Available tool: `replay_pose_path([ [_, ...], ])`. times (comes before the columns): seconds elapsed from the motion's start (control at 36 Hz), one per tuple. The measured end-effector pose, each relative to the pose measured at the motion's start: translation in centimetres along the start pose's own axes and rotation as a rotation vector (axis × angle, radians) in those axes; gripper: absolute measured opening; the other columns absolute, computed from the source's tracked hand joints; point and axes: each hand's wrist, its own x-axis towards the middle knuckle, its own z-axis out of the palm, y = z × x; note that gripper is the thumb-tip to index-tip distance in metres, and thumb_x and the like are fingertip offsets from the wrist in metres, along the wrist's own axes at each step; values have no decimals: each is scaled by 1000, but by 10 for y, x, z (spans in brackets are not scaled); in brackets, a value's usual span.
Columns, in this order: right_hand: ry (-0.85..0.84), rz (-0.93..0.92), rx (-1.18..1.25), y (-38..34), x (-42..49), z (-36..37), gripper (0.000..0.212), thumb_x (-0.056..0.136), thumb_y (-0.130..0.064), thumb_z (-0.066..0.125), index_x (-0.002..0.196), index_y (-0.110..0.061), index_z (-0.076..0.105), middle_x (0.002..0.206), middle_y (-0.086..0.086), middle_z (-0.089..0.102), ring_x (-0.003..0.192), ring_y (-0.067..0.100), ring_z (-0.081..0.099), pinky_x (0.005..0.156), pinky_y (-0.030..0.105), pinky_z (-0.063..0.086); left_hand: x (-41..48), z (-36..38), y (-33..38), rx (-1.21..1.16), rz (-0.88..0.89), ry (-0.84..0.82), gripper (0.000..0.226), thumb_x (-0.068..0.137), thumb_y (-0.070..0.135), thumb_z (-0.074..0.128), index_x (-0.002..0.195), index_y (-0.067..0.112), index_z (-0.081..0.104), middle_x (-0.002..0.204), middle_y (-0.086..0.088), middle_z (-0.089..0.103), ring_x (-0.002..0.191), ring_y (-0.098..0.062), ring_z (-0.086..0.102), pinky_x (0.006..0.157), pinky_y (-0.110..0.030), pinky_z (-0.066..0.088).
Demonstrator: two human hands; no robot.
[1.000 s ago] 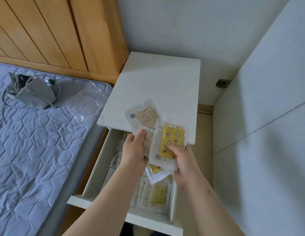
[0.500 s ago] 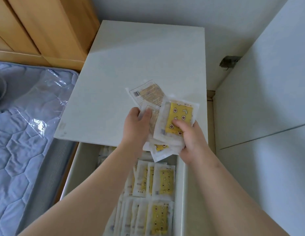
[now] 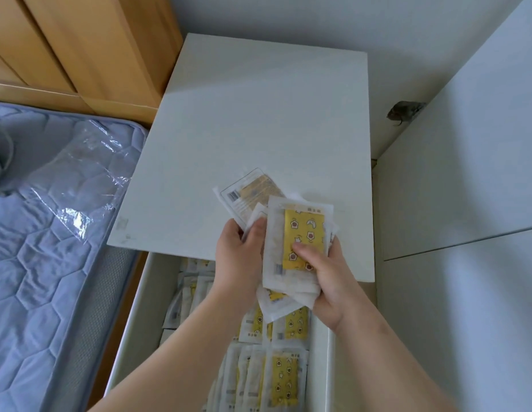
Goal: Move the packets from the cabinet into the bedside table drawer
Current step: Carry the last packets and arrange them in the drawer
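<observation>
Over the open drawer (image 3: 322, 346), left hand (image 3: 238, 257) and right hand (image 3: 327, 281) both clasp a fanned bundle of packets (image 3: 300, 239), rear ones mostly hidden, while the forearms (image 3: 184, 352) cover part of the stored packets (image 3: 284, 379).

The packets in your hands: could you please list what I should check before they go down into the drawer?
1. Drawer pulled out: ok, it stands open below the tabletop.
2. Grip: ok, the left hand and the right hand both hold the bundle.
3. Bundle squared up: not ok, packets fan out at the top left and at the bottom.
4. Free room in the drawer: cannot tell, stored packets line the visible part and the arms hide the rest.
</observation>
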Motion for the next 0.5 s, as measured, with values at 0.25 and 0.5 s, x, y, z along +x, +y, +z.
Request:
replay_pose_path([
  [0.25, 8, -14, 91, 15, -8, -4, 33, 84, 5, 58, 105, -21, 56, 93, 0, 73, 85, 20, 70, 67, 36, 56, -3, -8, 9, -210, 32, 75, 8, 95, 23, 54, 89, 20, 58, 88, -2, 71, 88, -28, 69, 80, -49, 56],
  [0.5, 107, -78, 79, 20, -16, -9, 35, 83, 9, 58, 99, -21, 55, 92, 0, 71, 90, 23, 67, 76, 41, 55, -2, -17, 17, -323, 17, 86, 12, 98, 24, 48, 88, 19, 53, 89, 1, 68, 80, -16, 68, 67, -37, 58],
])
